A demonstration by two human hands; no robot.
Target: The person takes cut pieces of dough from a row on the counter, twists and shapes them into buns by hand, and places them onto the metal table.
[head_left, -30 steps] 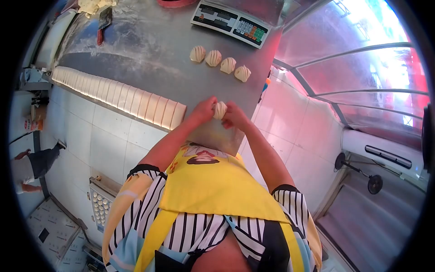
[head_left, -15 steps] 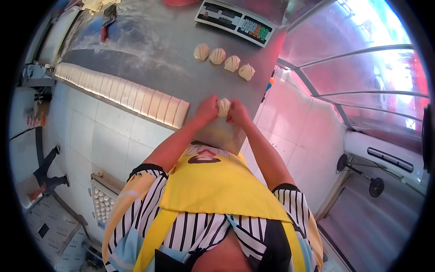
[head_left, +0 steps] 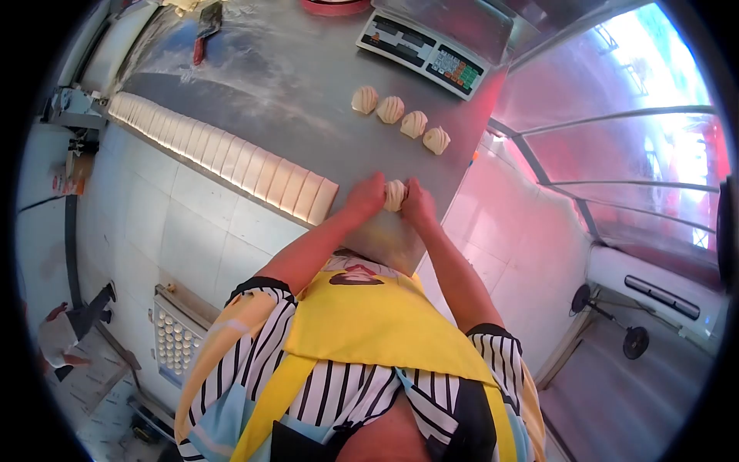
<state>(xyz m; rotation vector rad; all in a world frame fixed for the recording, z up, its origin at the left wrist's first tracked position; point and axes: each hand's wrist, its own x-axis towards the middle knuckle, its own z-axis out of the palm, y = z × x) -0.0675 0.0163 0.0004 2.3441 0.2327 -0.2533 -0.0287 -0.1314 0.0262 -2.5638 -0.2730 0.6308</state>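
Between my two hands, near the front corner of the metal table point(head_left: 254, 73), is a twisted dough piece point(head_left: 395, 195). My left hand point(head_left: 366, 195) closes on its left side, and my right hand point(head_left: 418, 202) closes on its right side. Beyond my hands several shaped dough pieces point(head_left: 414, 124) with ridged tops sit in a slanting row. To the left, a long strip of dough cut into slices point(head_left: 223, 158) lies along the table's near edge, its right end close to my left wrist.
A digital scale point(head_left: 421, 51) stands at the back right. At the back left lies a scraper with a red handle point(head_left: 199, 51). A red round object point(head_left: 335, 6) is at the top. Lower left are a tray of dough balls point(head_left: 174, 339) and another person point(head_left: 65, 331) on the floor.
The camera view has shifted, so the table and hands appear further right. My hands keep hold of the dough piece at both sides. The other person has changed position.
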